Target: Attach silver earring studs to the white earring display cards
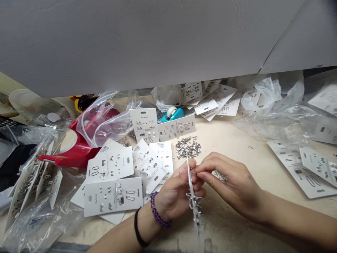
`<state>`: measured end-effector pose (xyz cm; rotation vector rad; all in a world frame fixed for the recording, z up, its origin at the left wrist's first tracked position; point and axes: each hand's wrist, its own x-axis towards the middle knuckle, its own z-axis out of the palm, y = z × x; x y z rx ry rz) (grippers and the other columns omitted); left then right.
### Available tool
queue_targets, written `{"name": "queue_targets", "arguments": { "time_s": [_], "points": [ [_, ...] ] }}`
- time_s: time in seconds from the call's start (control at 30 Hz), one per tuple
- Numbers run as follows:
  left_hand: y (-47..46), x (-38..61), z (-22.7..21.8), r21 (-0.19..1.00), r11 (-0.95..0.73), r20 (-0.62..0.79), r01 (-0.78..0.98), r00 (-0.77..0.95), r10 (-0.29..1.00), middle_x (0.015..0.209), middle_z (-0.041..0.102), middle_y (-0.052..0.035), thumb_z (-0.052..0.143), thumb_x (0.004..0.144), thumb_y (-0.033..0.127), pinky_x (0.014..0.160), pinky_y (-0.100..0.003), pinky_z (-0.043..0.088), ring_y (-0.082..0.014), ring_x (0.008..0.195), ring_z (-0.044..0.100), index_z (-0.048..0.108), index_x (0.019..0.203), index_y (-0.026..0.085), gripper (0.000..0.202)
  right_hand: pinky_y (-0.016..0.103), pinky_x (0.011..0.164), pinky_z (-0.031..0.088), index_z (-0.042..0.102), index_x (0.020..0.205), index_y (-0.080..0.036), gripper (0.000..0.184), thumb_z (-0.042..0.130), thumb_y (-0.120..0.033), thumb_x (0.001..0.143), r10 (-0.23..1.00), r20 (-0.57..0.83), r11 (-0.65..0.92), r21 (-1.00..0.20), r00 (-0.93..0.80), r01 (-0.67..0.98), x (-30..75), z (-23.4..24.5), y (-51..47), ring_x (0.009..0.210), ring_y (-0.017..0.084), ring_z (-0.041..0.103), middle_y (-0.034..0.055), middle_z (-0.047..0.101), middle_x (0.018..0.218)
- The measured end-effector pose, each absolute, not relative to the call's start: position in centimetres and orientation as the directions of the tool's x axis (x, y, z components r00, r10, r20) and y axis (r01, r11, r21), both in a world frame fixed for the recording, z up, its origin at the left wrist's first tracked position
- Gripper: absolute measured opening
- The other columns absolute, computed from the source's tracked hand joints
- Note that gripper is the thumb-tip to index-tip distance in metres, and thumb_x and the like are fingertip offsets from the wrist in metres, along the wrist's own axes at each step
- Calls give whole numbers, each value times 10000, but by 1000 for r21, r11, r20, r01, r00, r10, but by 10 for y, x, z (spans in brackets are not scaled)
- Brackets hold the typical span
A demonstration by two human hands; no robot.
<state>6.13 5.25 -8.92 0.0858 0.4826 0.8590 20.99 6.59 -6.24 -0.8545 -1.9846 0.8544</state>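
The left hand (175,191) grips a white earring card (193,200) edge-on to the camera, thumb and fingers pinched on its upper part, with small silver earrings sticking out along its near half. A purple bead bracelet (158,212) and a black band (138,228) sit on that wrist. The right hand (231,184) comes in from the right with its fingertips pinched against the card's far edge, touching the left thumb; whether a small piece sits between those fingertips cannot be told. Both hands hover just above the beige table (231,140), near its front middle. Just beyond them lies a pile of loose silver backs (188,147). To the left, filled cards (113,195) lie fanned and overlapping, reaching back to two propped cards beside a teal tape dispenser (172,114). Farther left a red bowl (76,154) holds a clear plastic bag (105,119), and more bagged cards (28,189) spill at the left edge. At the right lie more cards (308,168) and crumpled clear bags (279,112). A grey board (158,42) overhangs the far side.
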Motion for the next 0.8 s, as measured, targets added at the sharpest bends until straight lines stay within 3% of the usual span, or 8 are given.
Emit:
{"name": "queue_targets", "arguments": {
  "time_s": [0.57, 0.8],
  "points": [
    [53, 61, -90, 256, 645, -317, -720, 568, 759, 584, 442, 37, 626, 704, 147, 518, -181, 330, -62, 532, 427, 488, 729, 156, 140, 229, 641, 441, 573, 862, -152, 105, 504, -78, 835, 795, 397, 549, -793, -459, 265, 208, -65, 68, 724, 104, 533, 9, 581, 771],
    [51, 61, -89, 437, 603, -286, -668, 532, 797, 587, 461, 35, 618, 728, 197, 521, -168, 332, -52, 516, 425, 509, 769, 164, 122, 236, 619, 420, 565, 841, -141, 85, 508, -78, 828, 784, 433, 588, -748, -445, 309, 208, -66, 63, 700, 113, 508, 13, 565, 743]
  ]
}}
